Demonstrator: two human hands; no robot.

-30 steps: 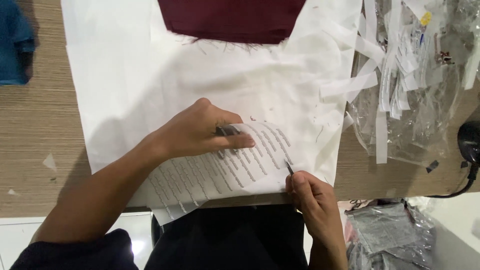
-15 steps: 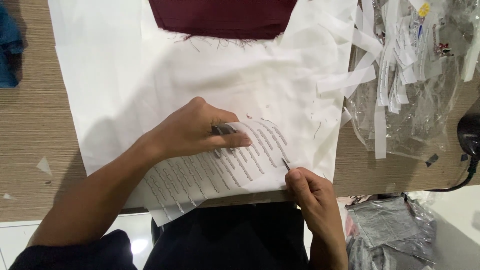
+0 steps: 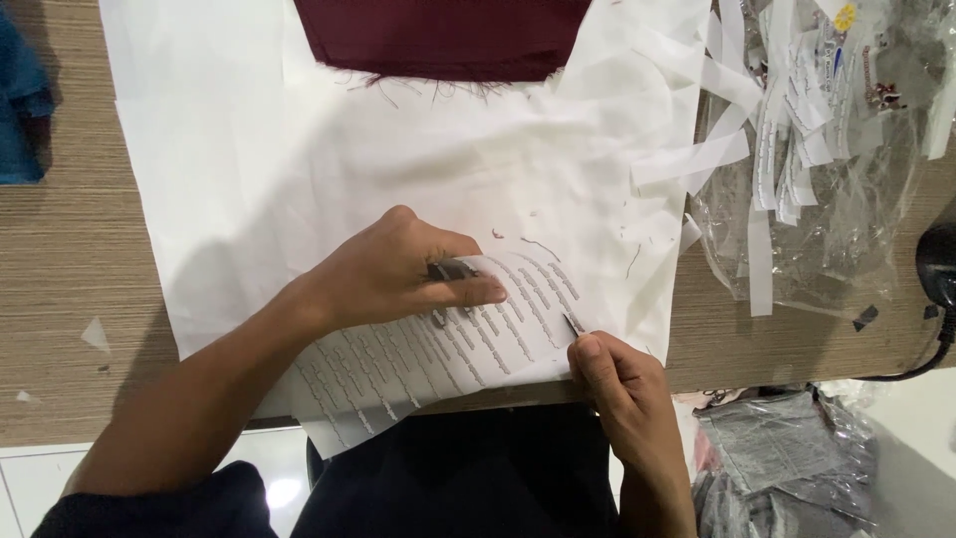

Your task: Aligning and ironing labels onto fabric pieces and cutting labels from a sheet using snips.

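Printed sheet [image 3: 438,349] lies at the near desk [image 3: 60,249] edge, pinned under the flat left hand [image 3: 393,274]. Right hand [image 3: 617,384], just right, pinches a small blade [image 3: 573,323] on its right edge.

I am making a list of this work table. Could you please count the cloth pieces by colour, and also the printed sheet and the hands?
White cloth: 1
Dark red cloth: 1
Blue cloth: 1
Printed sheet: 1
Hands: 2, left hand pressing the sheet, right hand holding a thin tool at its edge
Total: 6
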